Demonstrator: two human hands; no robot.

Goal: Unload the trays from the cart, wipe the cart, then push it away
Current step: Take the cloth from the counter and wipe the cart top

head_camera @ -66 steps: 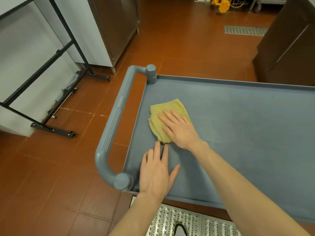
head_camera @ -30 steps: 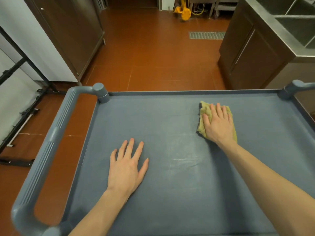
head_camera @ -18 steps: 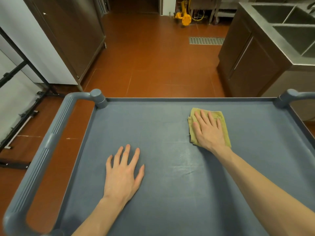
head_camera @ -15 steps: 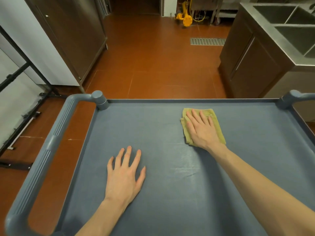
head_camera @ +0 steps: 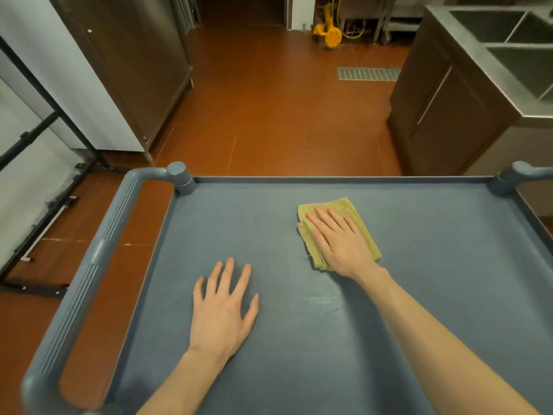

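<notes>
The grey-blue cart (head_camera: 449, 265) fills the lower part of the view, and no trays stand on its top shelf. A folded yellow-green cloth (head_camera: 359, 217) lies on the shelf a little right of the middle. My right hand (head_camera: 338, 241) presses flat on the cloth with straight fingers. Flat on the bare shelf, to the left and nearer to me, rests my left hand (head_camera: 223, 307) with its fingers spread. The cart's ribbed handle (head_camera: 89, 265) runs along its left side.
Red tiled floor (head_camera: 269, 115) stretches beyond the cart. A steel cabinet (head_camera: 134, 70) stands at the left, with a black metal frame (head_camera: 45, 181) nearer. At the right is a dark cabinet (head_camera: 443, 115) with steel sinks (head_camera: 514, 40). A floor drain (head_camera: 368, 74) and a yellow object (head_camera: 329, 34) lie further back.
My right hand has slid the cloth leftward along the shelf, after carrying it from the left corner to the right. My left hand stays flat in place.
</notes>
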